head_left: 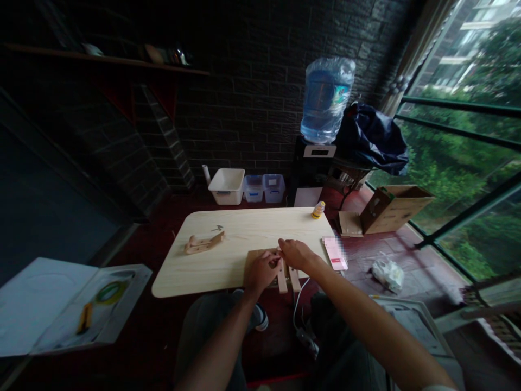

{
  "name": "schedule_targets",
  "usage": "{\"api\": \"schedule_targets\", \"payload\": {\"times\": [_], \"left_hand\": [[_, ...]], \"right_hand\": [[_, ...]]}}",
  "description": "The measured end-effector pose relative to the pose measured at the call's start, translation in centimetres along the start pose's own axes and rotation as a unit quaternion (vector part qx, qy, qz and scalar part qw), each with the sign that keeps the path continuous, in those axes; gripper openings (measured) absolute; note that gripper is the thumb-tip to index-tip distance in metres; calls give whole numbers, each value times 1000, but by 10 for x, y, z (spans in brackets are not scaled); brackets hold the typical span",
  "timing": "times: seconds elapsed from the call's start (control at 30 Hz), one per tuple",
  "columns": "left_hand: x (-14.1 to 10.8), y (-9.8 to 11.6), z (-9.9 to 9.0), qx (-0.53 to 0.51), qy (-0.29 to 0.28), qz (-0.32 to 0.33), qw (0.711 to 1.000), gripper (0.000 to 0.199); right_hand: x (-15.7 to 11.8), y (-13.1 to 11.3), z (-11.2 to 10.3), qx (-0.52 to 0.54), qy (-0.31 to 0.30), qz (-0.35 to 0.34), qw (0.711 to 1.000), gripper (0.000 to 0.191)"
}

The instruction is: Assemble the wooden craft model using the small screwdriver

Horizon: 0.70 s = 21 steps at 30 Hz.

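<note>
My left hand (262,271) is at the front edge of the pale wooden table, its fingers curled and pinched together. Close beside it, my right hand (297,254) reaches in from the right with its fingertips closed near the left hand's. What lies between the fingertips is too small and covered to make out. Below the hands, two narrow wooden bars (293,280) poke out past the table edge. A brown flat board (253,259) lies under them, partly hidden by my left hand. On the table's left rests a joined wooden piece (203,244) with an angled end.
Small metal parts (218,228) lie on the table (244,222). A yellow-capped bottle (318,210) stands at its back right corner, a pink flat thing (336,253) at its right edge. An open case (109,296) is at left; a white cable (298,304) hangs in front.
</note>
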<state>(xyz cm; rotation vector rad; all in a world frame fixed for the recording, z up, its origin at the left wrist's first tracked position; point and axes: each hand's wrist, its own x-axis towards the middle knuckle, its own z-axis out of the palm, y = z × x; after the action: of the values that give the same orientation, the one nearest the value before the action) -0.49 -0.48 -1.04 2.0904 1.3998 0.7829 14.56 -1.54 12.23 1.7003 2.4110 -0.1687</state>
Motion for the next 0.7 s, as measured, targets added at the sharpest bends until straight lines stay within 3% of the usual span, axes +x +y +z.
{"api": "schedule_targets", "payload": {"times": [0.27,0.7], "left_hand": [[1,-1,0,11,14,18,1000,12],[-1,-3,-1,3,34,34,999,14]], "right_hand": [[0,-5,-6,-21,0,-23,1000,29],[11,-5,-3,-16,-12,4,1000,29]]}}
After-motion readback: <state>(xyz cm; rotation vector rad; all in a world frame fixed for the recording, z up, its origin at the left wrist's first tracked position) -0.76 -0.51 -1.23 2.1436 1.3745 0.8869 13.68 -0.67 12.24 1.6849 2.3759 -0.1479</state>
